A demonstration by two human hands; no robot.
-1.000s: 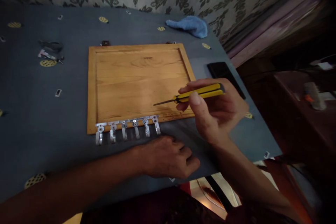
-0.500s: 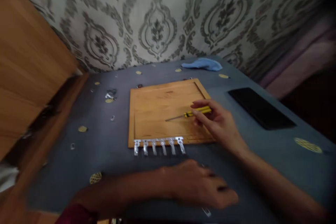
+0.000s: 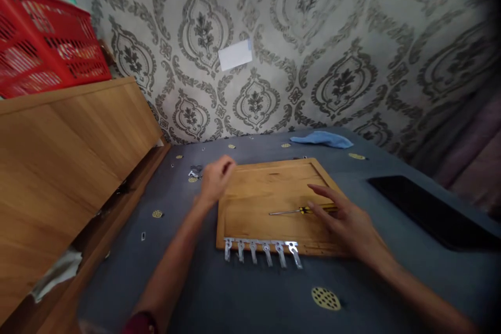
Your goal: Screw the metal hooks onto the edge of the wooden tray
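A wooden board (image 3: 270, 193) with a raised rim lies flat on the dark cloth. Across it rests a screwdriver (image 3: 287, 212) with a yellow-and-black handle, tip to the left. My right hand (image 3: 346, 222) is over the handle, thumb and index finger spread apart; the handle's end is partly hidden behind the thumb. At the board's upper left corner is my left hand (image 3: 217, 180), its fingers curled in and slightly blurred, with their inside hidden. Several silver metal clips (image 3: 266, 250) line the board's front edge. Small metal parts (image 3: 194, 171) lie just left of my left hand.
A dark flat slab (image 3: 426, 214) lies to the right, and a blue cloth (image 3: 323, 139) at the back by the patterned wall. On the left stands a wooden cabinet (image 3: 78, 151) with a red plastic basket (image 3: 58, 47) on top.
My left hand has swung from in front of the board to its far left corner. The fingers of my right hand have spread away from the screwdriver. The view has tilted up.
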